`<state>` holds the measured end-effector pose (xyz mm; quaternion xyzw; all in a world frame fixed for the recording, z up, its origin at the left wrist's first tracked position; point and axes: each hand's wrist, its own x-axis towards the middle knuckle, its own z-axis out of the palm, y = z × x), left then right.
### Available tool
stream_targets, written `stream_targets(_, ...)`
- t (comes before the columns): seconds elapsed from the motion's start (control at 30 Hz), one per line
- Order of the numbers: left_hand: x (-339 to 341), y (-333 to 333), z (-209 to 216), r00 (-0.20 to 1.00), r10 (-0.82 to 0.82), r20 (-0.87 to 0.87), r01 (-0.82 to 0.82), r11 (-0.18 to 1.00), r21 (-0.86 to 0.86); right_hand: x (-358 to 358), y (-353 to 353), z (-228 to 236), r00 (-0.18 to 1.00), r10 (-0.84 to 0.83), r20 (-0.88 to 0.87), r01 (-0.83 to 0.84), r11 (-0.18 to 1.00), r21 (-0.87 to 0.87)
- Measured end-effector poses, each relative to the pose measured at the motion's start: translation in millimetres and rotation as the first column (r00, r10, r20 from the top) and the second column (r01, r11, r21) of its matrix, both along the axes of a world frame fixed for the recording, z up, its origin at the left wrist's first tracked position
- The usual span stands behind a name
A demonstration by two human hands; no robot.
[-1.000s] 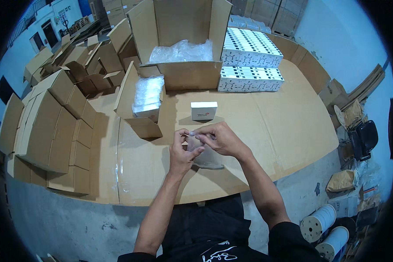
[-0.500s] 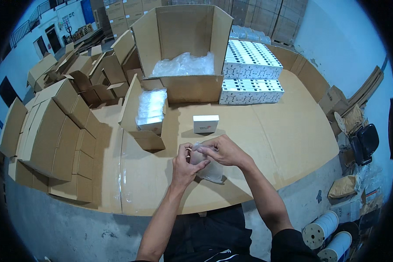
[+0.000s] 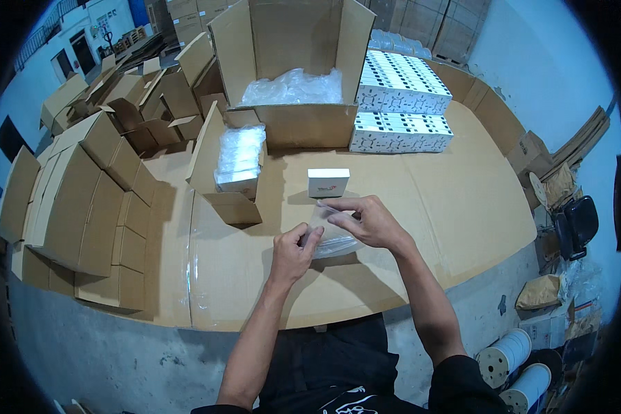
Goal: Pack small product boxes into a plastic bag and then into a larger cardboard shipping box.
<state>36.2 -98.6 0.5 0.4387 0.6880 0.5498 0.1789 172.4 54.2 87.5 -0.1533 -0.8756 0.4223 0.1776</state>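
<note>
Between my hands, above the cardboard-covered table [image 3: 255, 303], is a clear plastic bag [image 3: 334, 245]. My left hand [image 3: 294, 254] is closed on the bag's left edge, thumb on top. My right hand [image 3: 371, 222] pinches its upper edge between thumb and fingers. The bag's film looks flattened and tilted; I cannot tell whether anything is inside it. Just beyond my hands stands a small white box [image 3: 328, 183] with a small red mark on its front.
Left of the white box, a narrow open carton [image 3: 234, 208] holds clear-wrapped packs [image 3: 240, 155]. A big open carton [image 3: 303, 127] behind contains clear plastic bags [image 3: 293, 88]. White patterned boxes [image 3: 401, 134] are stacked at the back right. Folded brown cartons [image 3: 76, 207] fill the left side.
The bag has been turned and lifted slightly, its film now spread between my hands. My right hand has shifted right and the left hand's grip has lowered on the bag. The view has tilted slightly.
</note>
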Motion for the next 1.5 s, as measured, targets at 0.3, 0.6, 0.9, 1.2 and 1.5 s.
stream_targets(0.3,0,6,-10,0.906,-0.142,0.399,0.093,0.986,0.138,1,6,8,0.993,0.068,0.096,-0.058,0.993,-0.104)
stream_targets(0.6,6,1,14,0.938,0.048,0.344,-0.051,0.999,-0.001,7,21,15,0.987,0.08,0.136,-0.063,0.99,-0.13)
stream_targets(0.9,0,1,-4,0.982,0.135,0.133,-0.15,0.982,0.111,-1,13,6,0.991,-0.124,-0.043,0.127,0.99,0.056)
stream_targets(1.2,1,1,-3,0.957,0.154,0.244,-0.2,0.964,0.173,22,-36,-70,0.911,-0.356,-0.21,0.196,0.819,-0.539)
stream_targets(1.5,0,6,-1,0.889,-0.021,0.457,-0.107,0.961,0.254,38,-34,-82,0.935,-0.353,-0.042,0.275,0.792,-0.545)
